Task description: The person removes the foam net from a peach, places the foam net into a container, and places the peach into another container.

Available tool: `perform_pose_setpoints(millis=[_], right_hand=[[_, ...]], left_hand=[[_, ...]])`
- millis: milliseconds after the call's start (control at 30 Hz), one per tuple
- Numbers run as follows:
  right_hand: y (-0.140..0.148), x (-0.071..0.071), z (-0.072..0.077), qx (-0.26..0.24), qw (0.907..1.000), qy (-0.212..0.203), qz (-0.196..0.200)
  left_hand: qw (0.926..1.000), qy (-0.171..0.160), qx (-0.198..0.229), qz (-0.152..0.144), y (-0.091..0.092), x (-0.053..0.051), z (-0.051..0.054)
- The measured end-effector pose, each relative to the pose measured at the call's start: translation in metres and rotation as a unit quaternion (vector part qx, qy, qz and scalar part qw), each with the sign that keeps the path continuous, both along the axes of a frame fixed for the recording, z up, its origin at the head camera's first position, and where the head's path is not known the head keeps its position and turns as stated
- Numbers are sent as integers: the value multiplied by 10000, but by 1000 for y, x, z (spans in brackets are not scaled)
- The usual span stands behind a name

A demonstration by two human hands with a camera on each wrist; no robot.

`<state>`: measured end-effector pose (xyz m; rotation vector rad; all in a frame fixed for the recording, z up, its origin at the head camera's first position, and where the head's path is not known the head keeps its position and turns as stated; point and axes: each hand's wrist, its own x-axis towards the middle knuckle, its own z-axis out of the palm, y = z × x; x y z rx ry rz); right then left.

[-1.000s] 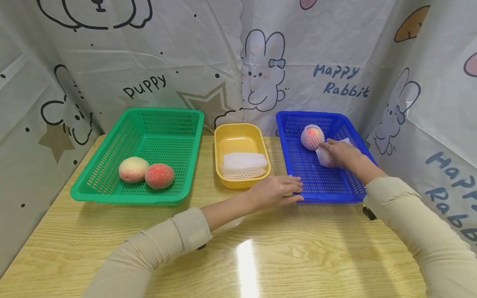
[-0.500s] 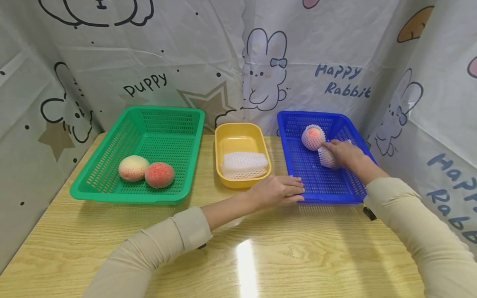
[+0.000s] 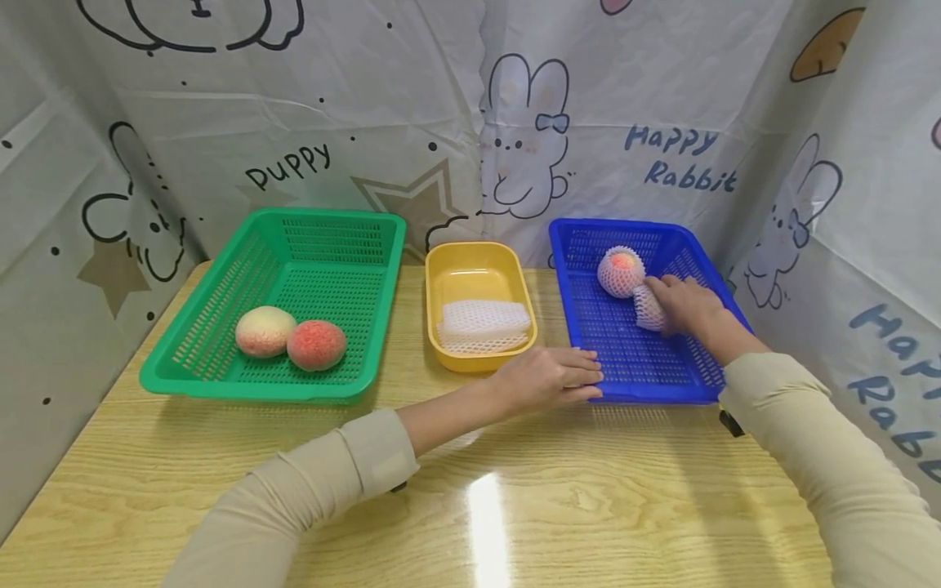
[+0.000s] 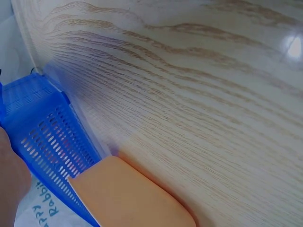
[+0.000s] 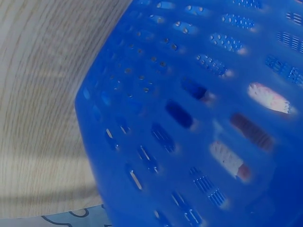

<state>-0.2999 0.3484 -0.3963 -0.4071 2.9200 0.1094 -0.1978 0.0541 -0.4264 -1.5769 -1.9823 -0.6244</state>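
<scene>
In the head view a blue basket [image 3: 632, 396] stands at the right. My right hand [image 3: 687, 309] is inside it, fingers curled over a white foam-net bundle [image 3: 648, 310]; what the net contains is hidden. Touching or close to that bundle lies a peach in a foam net [image 3: 621, 272], its reddish top showing. My left hand [image 3: 547, 377] lies on the basket's near left corner, fingers extended over the rim. The right wrist view is filled by the basket's slotted wall [image 5: 189, 113], with bits of white net behind the slots.
A yellow tray [image 3: 478, 260] in the middle holds white foam nets [image 3: 485, 318]. The green basket [image 3: 257, 392] at the left holds a pale peach [image 3: 265, 331] and a red peach [image 3: 316, 345]. A printed curtain [image 3: 412, 98] hangs behind the wooden table [image 3: 353, 523].
My right hand and the net bundle have shifted slightly right within the view. The left hand stays on the basket corner, and the netted peach keeps its place in the basket.
</scene>
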Motion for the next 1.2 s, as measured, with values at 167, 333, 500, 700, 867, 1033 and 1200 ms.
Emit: perform_pose_setpoints(millis=[167,333,500,700,867,1033,1200], right_hand=[[-1,2,0,23,10000,51,-53],[3,2,-2,45,9998,169,-54],[6,1,-3,38,9997,218,-80],[5,-1,-5,29,9996,259,-63],[7,-1,1,-107,9993,354,-54],[6,-1,7,-172,9991,387,-66],[3,0,11,-241,9983,518,-55]], left_hand=[[10000,31,10,-20,0,0,0],[10000,62,21,-56,1,-1,0],[9999,93,29,-78,2,0,0],[9999,89,11,-60,0,1,1],[10000,53,-23,7,0,1,2],[10000,64,-5,-30,0,0,1],[9999,140,-27,-23,-1,-1,0]])
